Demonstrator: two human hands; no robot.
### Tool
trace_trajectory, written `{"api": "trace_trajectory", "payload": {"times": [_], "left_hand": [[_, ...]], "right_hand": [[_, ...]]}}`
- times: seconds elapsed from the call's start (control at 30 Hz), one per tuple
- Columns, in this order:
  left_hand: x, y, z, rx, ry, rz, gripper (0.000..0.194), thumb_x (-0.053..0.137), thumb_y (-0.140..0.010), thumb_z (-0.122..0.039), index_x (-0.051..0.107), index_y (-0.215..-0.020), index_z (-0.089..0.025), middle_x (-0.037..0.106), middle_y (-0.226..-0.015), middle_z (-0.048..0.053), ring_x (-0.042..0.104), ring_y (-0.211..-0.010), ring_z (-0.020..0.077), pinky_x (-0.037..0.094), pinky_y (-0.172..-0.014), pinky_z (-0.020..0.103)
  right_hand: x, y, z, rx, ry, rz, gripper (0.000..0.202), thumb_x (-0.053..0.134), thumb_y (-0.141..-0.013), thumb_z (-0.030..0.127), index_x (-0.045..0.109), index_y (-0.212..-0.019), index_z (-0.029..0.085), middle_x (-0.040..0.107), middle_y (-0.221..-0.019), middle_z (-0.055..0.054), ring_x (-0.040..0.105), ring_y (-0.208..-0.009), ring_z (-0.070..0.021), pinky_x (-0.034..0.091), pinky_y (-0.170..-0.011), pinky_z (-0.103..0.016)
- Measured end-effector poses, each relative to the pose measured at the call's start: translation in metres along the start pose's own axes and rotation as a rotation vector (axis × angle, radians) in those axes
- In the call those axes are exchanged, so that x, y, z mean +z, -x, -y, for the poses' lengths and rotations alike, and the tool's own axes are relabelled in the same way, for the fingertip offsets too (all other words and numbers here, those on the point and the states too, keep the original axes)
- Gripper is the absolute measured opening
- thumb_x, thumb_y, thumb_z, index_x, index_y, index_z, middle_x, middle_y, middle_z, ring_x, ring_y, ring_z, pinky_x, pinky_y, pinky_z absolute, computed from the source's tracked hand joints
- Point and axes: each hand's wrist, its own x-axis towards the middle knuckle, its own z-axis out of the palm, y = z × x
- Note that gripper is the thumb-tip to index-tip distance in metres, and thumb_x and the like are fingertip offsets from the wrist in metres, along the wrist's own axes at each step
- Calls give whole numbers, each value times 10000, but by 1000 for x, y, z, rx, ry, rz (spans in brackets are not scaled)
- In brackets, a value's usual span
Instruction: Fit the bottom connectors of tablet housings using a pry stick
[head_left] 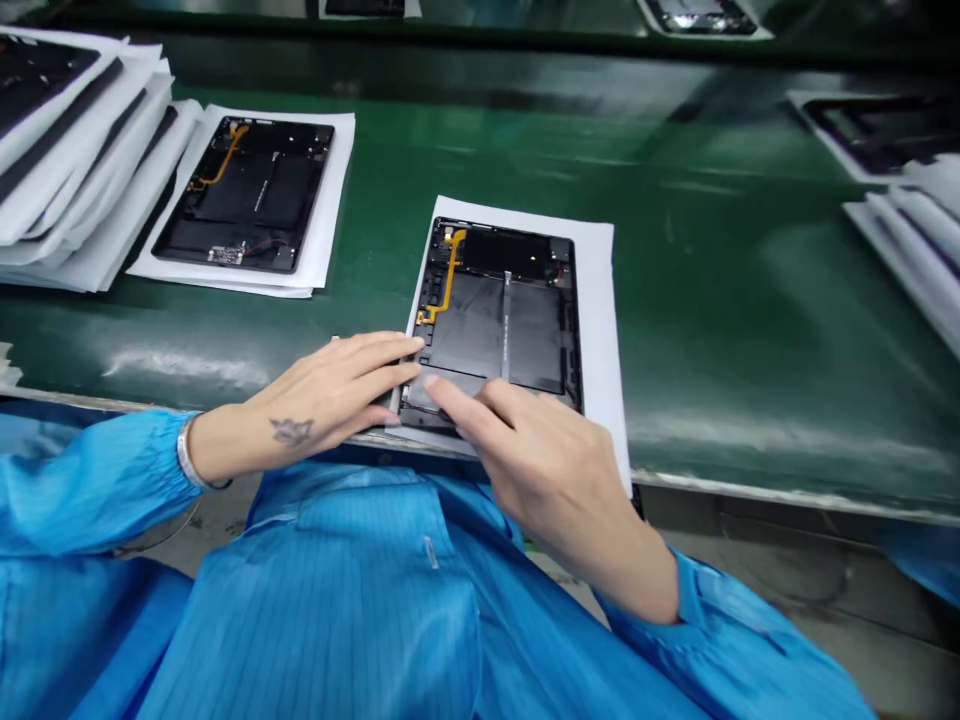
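Note:
An opened black tablet (499, 310) with an orange flex cable (450, 280) down its left side lies on a white sheet (600, 330) at the green table's front edge. My left hand (322, 405) is flat with its fingers apart, the fingertips touching the tablet's lower left edge. Over the lower part of the tablet is my right hand (551, 455), its index finger pointing to the lower left corner area. The other fingers of that hand are curled, and whatever they may hold is hidden beneath them.
A second opened tablet (247, 195) lies on white sheets to the left, beside a tall stack of sheets and tablets (90, 190). More sheets (911, 240) and a tablet (885, 130) are at the right. Further devices (701, 15) rest along the far ledge.

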Motion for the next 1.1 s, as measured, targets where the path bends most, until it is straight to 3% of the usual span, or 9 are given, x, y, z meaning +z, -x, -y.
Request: {"api": "trace_trajectory", "payload": {"times": [0.17, 0.3, 0.6, 0.77, 0.9, 1.1], "left_hand": [[11, 2, 3, -16, 109, -19, 448, 453, -1047, -356, 462, -1440, -142, 489, -1521, 148, 470, -1422, 249, 444, -1170, 440], [13, 2, 1, 0, 87, -38, 419, 458, -1045, -325, 502, -1397, -103, 516, -1495, 162, 508, -1391, 260, 467, -1150, 445], [15, 1, -1, -7, 35, -37, 364, 458, -1046, -303, 536, -1355, -127, 526, -1490, 143, 518, -1381, 254, 452, -1152, 426], [15, 0, -2, 22, 14, -66, 382, 430, -1055, -317, 543, -1339, -88, 547, -1462, 171, 539, -1361, 262, 470, -1136, 423], [16, 1, -1, 29, -30, -54, 387, 429, -1055, -295, 540, -1346, -65, 543, -1464, 179, 536, -1363, 268, 465, -1146, 414], [17, 1, -1, 34, -41, -51, 429, 439, -1053, -311, 509, -1392, -57, 533, -1471, 190, 533, -1368, 260, 473, -1143, 416]], "right_hand": [[9, 0, 3, -23, -207, -33, 400, 445, -951, 20, 630, -1247, 217, 716, -1062, -66, 637, -900, -147, 517, -759, -262], [17, 0, 6, 7, -221, -56, 309, 546, -932, 32, 657, -1177, 185, 736, -1042, -74, 647, -875, -151, 522, -743, -264], [16, 1, 11, -20, -91, 20, 326, 512, -922, -18, 649, -1191, 104, 738, -1059, -105, 607, -807, -165, 495, -676, -281], [6, -7, 11, -187, 64, 63, 254, 489, -959, 41, 661, -1146, 51, 745, -1022, -103, 523, -706, -161, 434, -593, -306], [-1, -24, 3, -327, 131, 137, 211, 490, -996, 113, 694, -947, 138, 732, -922, -28, 489, -673, -144, 354, -528, -307], [-10, -35, -3, -438, 163, 172, 294, 417, -1001, 81, 673, -876, 152, 690, -855, -33, 496, -683, -152, 300, -510, -331]]}}
